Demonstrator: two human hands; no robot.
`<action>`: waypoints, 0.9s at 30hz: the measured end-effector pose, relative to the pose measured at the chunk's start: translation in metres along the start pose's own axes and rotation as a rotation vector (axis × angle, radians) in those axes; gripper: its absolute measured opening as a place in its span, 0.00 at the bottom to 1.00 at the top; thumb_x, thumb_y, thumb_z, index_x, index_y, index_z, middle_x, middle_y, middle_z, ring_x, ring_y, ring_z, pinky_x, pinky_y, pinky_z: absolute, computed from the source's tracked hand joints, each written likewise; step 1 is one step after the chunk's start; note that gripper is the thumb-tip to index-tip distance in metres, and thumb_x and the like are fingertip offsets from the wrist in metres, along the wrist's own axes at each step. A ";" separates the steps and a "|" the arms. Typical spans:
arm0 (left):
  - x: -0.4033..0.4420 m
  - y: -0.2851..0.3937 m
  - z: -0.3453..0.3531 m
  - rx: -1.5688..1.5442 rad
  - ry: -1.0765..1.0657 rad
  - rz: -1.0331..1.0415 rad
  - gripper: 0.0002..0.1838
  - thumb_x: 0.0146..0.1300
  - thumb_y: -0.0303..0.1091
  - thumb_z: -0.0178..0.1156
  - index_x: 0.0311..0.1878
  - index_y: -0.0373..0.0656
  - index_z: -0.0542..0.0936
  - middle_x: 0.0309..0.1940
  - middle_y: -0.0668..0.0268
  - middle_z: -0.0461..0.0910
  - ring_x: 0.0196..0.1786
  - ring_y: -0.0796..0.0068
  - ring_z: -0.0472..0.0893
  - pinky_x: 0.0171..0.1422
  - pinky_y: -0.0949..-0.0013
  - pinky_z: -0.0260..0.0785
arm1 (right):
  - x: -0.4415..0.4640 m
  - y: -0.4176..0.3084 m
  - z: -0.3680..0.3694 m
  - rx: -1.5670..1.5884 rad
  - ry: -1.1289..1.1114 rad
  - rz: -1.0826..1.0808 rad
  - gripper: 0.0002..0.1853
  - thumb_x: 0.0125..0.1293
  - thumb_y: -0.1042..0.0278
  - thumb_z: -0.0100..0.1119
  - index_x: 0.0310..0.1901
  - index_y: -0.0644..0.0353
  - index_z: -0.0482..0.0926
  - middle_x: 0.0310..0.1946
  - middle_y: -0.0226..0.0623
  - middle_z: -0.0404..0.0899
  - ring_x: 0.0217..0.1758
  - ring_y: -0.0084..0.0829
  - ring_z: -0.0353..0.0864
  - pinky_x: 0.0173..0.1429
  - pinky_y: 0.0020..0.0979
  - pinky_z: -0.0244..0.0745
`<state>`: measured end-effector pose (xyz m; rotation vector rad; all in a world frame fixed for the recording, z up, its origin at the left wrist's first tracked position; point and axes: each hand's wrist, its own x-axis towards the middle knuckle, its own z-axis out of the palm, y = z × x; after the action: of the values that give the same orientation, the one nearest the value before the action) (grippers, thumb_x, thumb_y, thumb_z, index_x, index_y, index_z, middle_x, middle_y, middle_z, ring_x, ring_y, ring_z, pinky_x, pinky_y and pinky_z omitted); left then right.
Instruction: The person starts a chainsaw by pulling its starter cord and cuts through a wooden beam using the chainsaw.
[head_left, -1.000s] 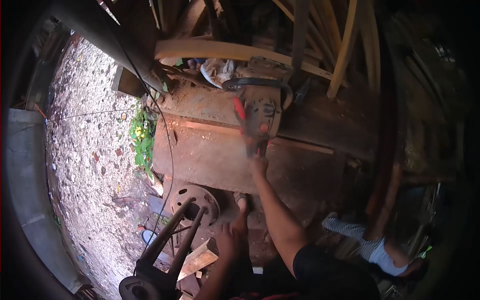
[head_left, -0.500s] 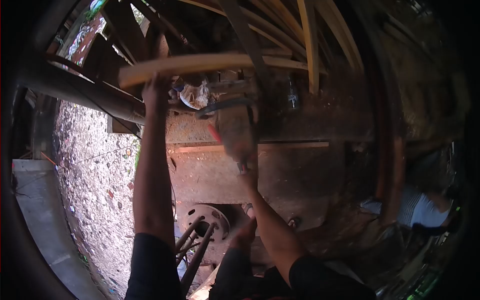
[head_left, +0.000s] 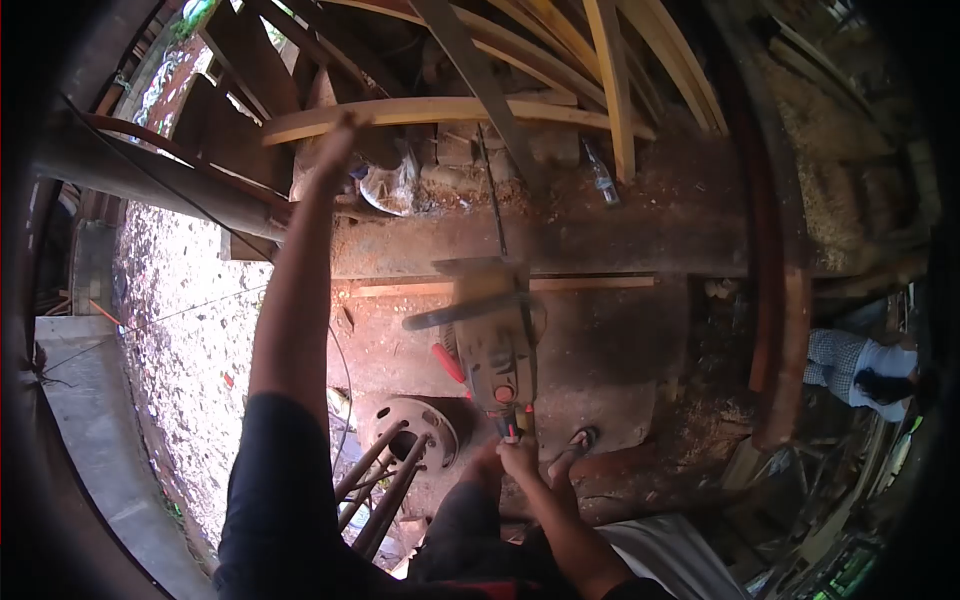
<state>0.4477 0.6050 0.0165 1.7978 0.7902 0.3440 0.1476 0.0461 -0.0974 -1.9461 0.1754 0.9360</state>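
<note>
Left hand [head_left: 338, 145] at pale timber [head_left: 430, 110]; right hand [head_left: 517, 458] on chainsaw [head_left: 495, 360]

Relative position. Pale timber: long, set across the upper part of the frame, its left stretch at the fingers of the left hand. Chainsaw: dusty body with red lever [head_left: 447, 362], centre of the frame, directly above the right hand; whether it touches the boards below cannot be told.

Pose. Left arm: reaching from lower left up to upper left; fingers blurred and overlapping the timber in view, grip or contact cannot be told. Right arm: rising from lower centre, slanting left; fingers closed round the chainsaw's rear handle [head_left: 510, 430].

Surface and room. Concrete slab [head_left: 120, 450], lower left. Gravel ground [head_left: 185, 400], sunlit, left. White bag [head_left: 390, 188], upper left of centre. Wheel rim [head_left: 440, 440], with metal legs, lower left of centre. Broad boards [head_left: 600, 345], brown and dusty, centre. Sandalled foot [head_left: 578, 440], lower centre. Clear bottle [head_left: 602, 178], lying at upper centre-right. Upright timber [head_left: 610, 90], one of several, upper right of centre. Another person [head_left: 878, 375], pale top and checked lower garment, right edge.
</note>
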 end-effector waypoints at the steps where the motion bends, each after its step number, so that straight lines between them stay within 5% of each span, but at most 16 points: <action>1: -0.067 0.036 0.029 0.201 -0.078 0.021 0.30 0.65 0.58 0.58 0.61 0.43 0.74 0.47 0.63 0.80 0.44 0.71 0.78 0.50 0.62 0.69 | -0.007 0.001 -0.008 -0.022 -0.006 0.013 0.06 0.50 0.70 0.59 0.27 0.64 0.78 0.23 0.47 0.79 0.29 0.48 0.81 0.37 0.44 0.74; 4: -0.194 0.038 0.092 0.557 -0.329 0.126 0.30 0.60 0.59 0.63 0.51 0.41 0.82 0.46 0.51 0.83 0.49 0.56 0.83 0.53 0.57 0.74 | -0.019 -0.008 -0.025 -0.157 0.028 -0.012 0.07 0.50 0.69 0.59 0.28 0.64 0.79 0.24 0.50 0.80 0.33 0.52 0.82 0.39 0.46 0.74; 5: -0.239 0.037 0.108 0.455 -0.340 0.328 0.30 0.56 0.57 0.67 0.51 0.41 0.81 0.44 0.53 0.82 0.46 0.54 0.83 0.52 0.58 0.74 | -0.024 -0.010 -0.028 -0.203 0.038 -0.018 0.07 0.50 0.69 0.59 0.28 0.64 0.79 0.24 0.51 0.80 0.33 0.52 0.82 0.39 0.46 0.74; 6: -0.285 0.071 0.116 0.758 -0.372 0.411 0.32 0.51 0.57 0.70 0.51 0.40 0.79 0.49 0.55 0.77 0.49 0.53 0.80 0.57 0.56 0.72 | -0.029 -0.012 -0.034 -0.253 0.048 -0.028 0.08 0.50 0.68 0.59 0.28 0.64 0.79 0.25 0.52 0.80 0.33 0.53 0.82 0.39 0.47 0.74; 7: -0.311 0.098 0.119 0.954 -0.356 0.602 0.38 0.50 0.58 0.70 0.57 0.39 0.75 0.55 0.56 0.70 0.56 0.52 0.74 0.65 0.52 0.64 | -0.033 -0.018 -0.043 -0.279 0.027 -0.016 0.07 0.50 0.69 0.59 0.28 0.64 0.79 0.25 0.52 0.80 0.34 0.54 0.81 0.40 0.47 0.74; 10: -0.328 0.086 0.137 0.903 -0.218 0.528 0.28 0.57 0.49 0.62 0.56 0.43 0.74 0.53 0.55 0.70 0.63 0.53 0.66 0.64 0.47 0.62 | -0.056 -0.034 -0.068 -0.360 -0.042 0.006 0.07 0.51 0.69 0.57 0.27 0.64 0.79 0.26 0.53 0.80 0.35 0.56 0.81 0.41 0.48 0.75; 11: -0.330 0.083 0.145 1.140 -0.071 0.792 0.23 0.61 0.41 0.58 0.57 0.41 0.72 0.50 0.55 0.71 0.58 0.54 0.70 0.63 0.47 0.60 | -0.056 -0.028 -0.073 -0.388 0.005 -0.106 0.09 0.51 0.67 0.58 0.30 0.64 0.80 0.28 0.53 0.81 0.37 0.55 0.82 0.42 0.48 0.75; 15: -0.326 0.098 0.147 1.067 -0.146 0.683 0.22 0.61 0.36 0.55 0.57 0.38 0.71 0.47 0.55 0.71 0.52 0.54 0.73 0.60 0.51 0.62 | -0.071 -0.040 -0.106 -0.469 0.050 -0.370 0.16 0.48 0.63 0.63 0.37 0.64 0.82 0.33 0.55 0.82 0.42 0.55 0.82 0.48 0.47 0.76; 18: -0.328 0.085 0.158 1.131 -0.232 0.717 0.18 0.61 0.34 0.53 0.52 0.37 0.74 0.46 0.55 0.72 0.48 0.54 0.75 0.54 0.53 0.67 | -0.074 -0.045 -0.130 -0.552 -0.092 -0.239 0.17 0.45 0.63 0.64 0.36 0.64 0.82 0.35 0.56 0.81 0.44 0.56 0.82 0.50 0.48 0.75; 19: -0.331 0.085 0.160 1.118 -0.092 0.842 0.15 0.61 0.33 0.52 0.50 0.39 0.76 0.43 0.55 0.72 0.46 0.55 0.76 0.46 0.54 0.70 | -0.067 -0.041 -0.135 -0.573 -0.094 -0.220 0.16 0.46 0.63 0.64 0.36 0.64 0.82 0.35 0.56 0.81 0.44 0.56 0.82 0.50 0.48 0.75; 22: -0.337 0.102 0.172 1.029 0.110 0.990 0.15 0.62 0.33 0.51 0.50 0.40 0.76 0.44 0.54 0.74 0.46 0.55 0.77 0.45 0.52 0.71 | -0.057 -0.037 -0.149 -0.592 -0.006 -0.255 0.15 0.47 0.63 0.63 0.34 0.65 0.81 0.33 0.56 0.81 0.42 0.55 0.83 0.47 0.48 0.75; 25: -0.334 0.093 0.198 0.975 -0.228 0.701 0.18 0.57 0.36 0.59 0.50 0.42 0.78 0.48 0.53 0.76 0.51 0.53 0.77 0.51 0.51 0.72 | -0.060 -0.062 -0.171 -0.442 -0.057 -0.176 0.13 0.50 0.64 0.60 0.32 0.66 0.81 0.30 0.55 0.81 0.39 0.54 0.83 0.42 0.48 0.75; 27: -0.310 0.087 0.202 0.858 -0.474 0.586 0.29 0.53 0.38 0.63 0.59 0.38 0.73 0.55 0.47 0.73 0.59 0.49 0.73 0.64 0.54 0.64 | -0.056 -0.064 -0.179 -0.462 0.002 -0.293 0.13 0.50 0.63 0.59 0.31 0.67 0.81 0.28 0.54 0.80 0.37 0.54 0.83 0.40 0.49 0.75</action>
<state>0.3670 0.2373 0.0661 2.7702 0.0201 -0.0922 0.2345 -0.0750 0.0326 -2.3113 -0.3474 0.8265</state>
